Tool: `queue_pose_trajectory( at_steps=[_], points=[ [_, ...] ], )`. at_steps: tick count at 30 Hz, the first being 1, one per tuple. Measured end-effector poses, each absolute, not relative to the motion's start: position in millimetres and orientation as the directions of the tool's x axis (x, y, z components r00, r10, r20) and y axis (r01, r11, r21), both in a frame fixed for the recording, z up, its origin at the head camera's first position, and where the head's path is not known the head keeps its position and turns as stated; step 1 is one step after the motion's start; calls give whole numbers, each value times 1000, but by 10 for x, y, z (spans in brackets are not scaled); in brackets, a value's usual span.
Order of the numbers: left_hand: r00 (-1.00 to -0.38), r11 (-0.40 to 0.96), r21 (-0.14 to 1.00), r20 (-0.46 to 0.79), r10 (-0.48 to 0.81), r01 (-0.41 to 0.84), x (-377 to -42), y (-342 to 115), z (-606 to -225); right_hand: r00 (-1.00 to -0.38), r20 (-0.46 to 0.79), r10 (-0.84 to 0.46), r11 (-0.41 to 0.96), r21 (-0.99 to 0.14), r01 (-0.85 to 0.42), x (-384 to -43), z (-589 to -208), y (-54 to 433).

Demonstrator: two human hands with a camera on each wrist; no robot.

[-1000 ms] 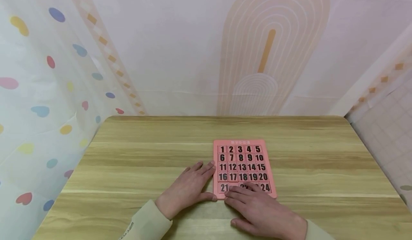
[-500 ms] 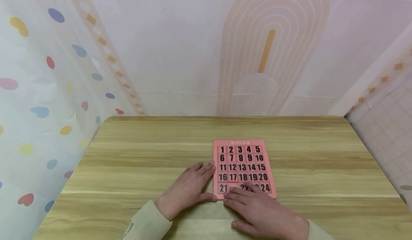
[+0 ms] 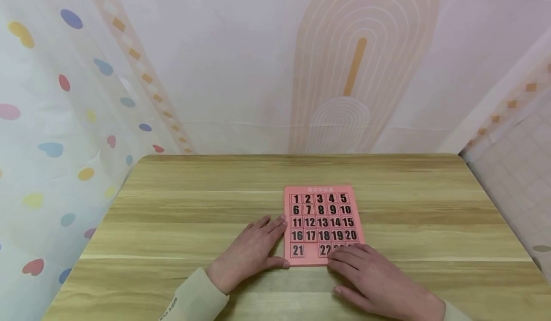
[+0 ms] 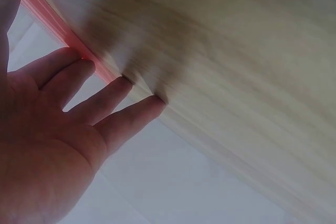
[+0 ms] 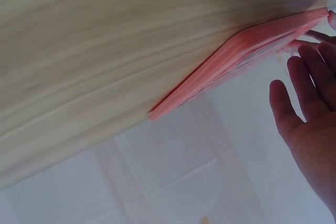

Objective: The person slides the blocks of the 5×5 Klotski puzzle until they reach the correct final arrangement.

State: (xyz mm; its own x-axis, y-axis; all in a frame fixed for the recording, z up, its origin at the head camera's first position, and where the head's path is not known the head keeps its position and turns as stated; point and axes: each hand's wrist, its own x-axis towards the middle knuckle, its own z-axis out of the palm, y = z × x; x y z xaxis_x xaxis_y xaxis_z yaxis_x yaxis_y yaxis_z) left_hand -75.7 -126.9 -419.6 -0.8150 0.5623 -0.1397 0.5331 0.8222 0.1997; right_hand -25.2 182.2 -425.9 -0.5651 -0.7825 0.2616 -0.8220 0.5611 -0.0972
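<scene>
A pink number sliding puzzle [image 3: 322, 222] lies flat on the wooden table, its black numbers running in rows from 1 at the top left. In the bottom row a bare slot [image 3: 311, 250] sits between tile 21 [image 3: 297, 250] and tile 22 [image 3: 325, 249]. My left hand [image 3: 249, 251] rests along the board's left edge, fingertips touching the frame and thumb at the lower left corner. Over the lower right corner lies my right hand [image 3: 374, 278], fingers loosely extended, hiding most of the last tiles in the bottom row. In the right wrist view the fingers [image 5: 284, 106] look relaxed and slightly bent.
The wooden table [image 3: 193, 187] reaches back to a patterned cloth backdrop [image 3: 232, 72] along its far edge. Another cloth with coloured spots [image 3: 51, 149] hangs at the left. Light sleeves [image 3: 195, 294] cover both forearms.
My right hand has moved to the right across the bottom row, uncovering tile 22 and the bare slot beside it. My left hand stays at the board's left edge.
</scene>
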Motion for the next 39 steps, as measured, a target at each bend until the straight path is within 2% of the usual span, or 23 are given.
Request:
queue_pose_trajectory(
  at_steps=[11,22,30,39],
  points=[
    [-815,822,193,-137,563,536,-762,-1270,-4192,-591,160,-791,578,-123,-807,-224,-4287,1813],
    [-817,825,211,-147,558,525,-766,-1272,-4196,-556,229,-799,547,-107,-830,-240,-4325,1775],
    [-817,824,209,-142,559,527,-766,-1274,-4202,-562,211,-800,550,-119,-827,-238,-4329,1749],
    [-818,821,215,-130,560,528,-762,-1274,-4213,-526,246,-814,523,-85,-848,-248,-4326,1697]
  ],
)
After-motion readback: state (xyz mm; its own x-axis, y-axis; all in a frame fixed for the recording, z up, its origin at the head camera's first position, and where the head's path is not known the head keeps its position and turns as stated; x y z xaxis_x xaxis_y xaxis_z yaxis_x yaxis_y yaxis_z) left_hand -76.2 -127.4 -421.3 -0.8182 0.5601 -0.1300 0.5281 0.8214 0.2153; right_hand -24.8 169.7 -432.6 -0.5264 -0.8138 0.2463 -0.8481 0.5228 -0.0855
